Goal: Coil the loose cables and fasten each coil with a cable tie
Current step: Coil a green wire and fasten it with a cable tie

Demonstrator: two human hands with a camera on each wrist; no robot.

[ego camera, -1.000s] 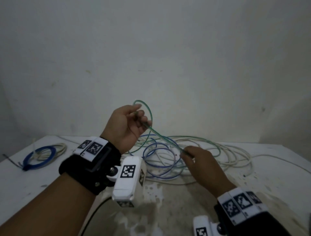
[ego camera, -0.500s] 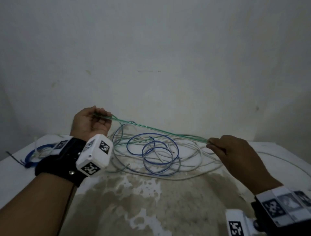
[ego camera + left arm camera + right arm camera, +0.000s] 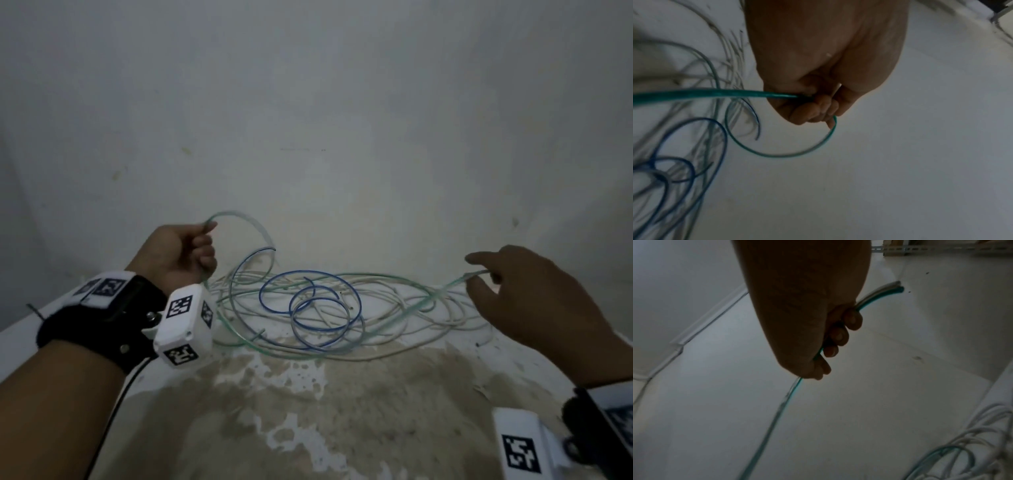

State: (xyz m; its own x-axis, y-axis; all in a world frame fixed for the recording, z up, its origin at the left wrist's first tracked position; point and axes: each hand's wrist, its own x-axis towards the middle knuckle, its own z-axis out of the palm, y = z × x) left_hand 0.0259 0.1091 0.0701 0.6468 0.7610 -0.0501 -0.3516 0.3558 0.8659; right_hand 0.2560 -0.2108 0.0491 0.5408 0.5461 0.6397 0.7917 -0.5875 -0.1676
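Left hand (image 3: 178, 253) and right hand (image 3: 534, 294) both fisted around thin, glossy green cable (image 3: 445, 287).

Plain wall, stained tabletop, trackers on both wrists.

A pale, scuffed wall (image 3: 342, 102) fills the back; the white table (image 3: 342, 428) shows a broad brown stain across its near middle. White marker boxes (image 3: 183, 325) with black square codes sit on black wrist straps (image 3: 96, 329), another box (image 3: 520, 445) at lower right.

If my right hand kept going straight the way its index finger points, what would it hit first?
Probably nothing on the table: the right hand, gripping the green cable, points left and away above the cable pile, toward the wall. Depth is unclear.
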